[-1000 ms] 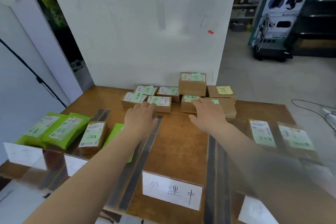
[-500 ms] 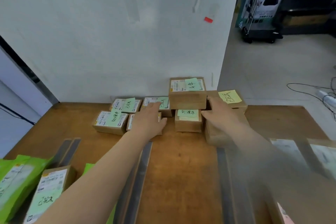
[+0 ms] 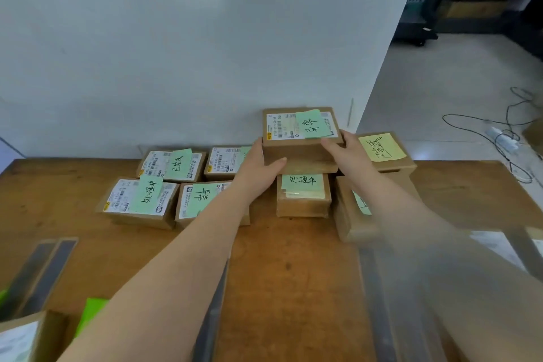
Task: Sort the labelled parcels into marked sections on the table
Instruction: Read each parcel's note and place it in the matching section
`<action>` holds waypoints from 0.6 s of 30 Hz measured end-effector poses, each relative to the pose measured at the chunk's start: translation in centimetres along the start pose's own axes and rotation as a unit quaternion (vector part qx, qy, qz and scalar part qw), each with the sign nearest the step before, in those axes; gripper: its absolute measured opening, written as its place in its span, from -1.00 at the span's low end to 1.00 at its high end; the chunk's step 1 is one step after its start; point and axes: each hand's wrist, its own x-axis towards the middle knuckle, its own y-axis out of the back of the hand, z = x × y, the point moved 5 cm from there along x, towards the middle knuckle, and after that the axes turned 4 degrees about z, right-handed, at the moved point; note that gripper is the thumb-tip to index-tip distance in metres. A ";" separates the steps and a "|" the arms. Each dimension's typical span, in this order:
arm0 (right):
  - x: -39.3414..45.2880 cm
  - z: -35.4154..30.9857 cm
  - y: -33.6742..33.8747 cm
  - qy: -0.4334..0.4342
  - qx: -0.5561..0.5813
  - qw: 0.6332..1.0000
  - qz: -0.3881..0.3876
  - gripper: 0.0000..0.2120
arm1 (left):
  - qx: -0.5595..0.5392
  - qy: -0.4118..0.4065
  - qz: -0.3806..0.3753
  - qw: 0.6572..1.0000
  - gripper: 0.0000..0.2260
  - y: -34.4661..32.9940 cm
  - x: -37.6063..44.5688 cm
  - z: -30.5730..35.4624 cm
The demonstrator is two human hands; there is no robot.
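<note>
Several brown cardboard parcels with shipping labels and green or yellow handwritten notes are clustered at the far edge of the wooden table (image 3: 293,273). The top parcel (image 3: 301,131) of a stack carries a green note. My left hand (image 3: 260,169) grips its left side, thumb along the front. My right hand (image 3: 346,150) grips its right side. Under it sits another brown parcel (image 3: 311,167). A parcel with a yellow note (image 3: 382,150) lies just right of my right hand.
Dark tape strips (image 3: 211,317) divide the table into sections. A green-noted parcel (image 3: 302,194) sits in front of the stack, several more to the left (image 3: 141,200). A labelled box (image 3: 20,338) and a green pouch (image 3: 91,311) are at the near left. Wall behind, cables (image 3: 499,138) on the floor.
Both hands moved forward from the lower parcels up to the top parcel of the stack and took hold of its two sides. The camera moved closer to the parcels.
</note>
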 end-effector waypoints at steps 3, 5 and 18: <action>-0.7 0.4 -0.4 -0.034 0.086 0.995 0.034 -0.62 | -0.055 -0.003 0.009 0.998 -0.48 0.4 -1.1 -0.4; -1.8 0.2 -0.4 -0.044 0.137 0.988 0.058 -0.69 | -0.108 0.002 0.031 0.994 -0.47 1.4 -2.0 -0.8; -20.6 -5.0 -3.4 -0.008 0.250 0.967 0.042 -0.49 | -0.382 -0.016 0.142 0.913 -0.64 10.1 -14.3 -1.1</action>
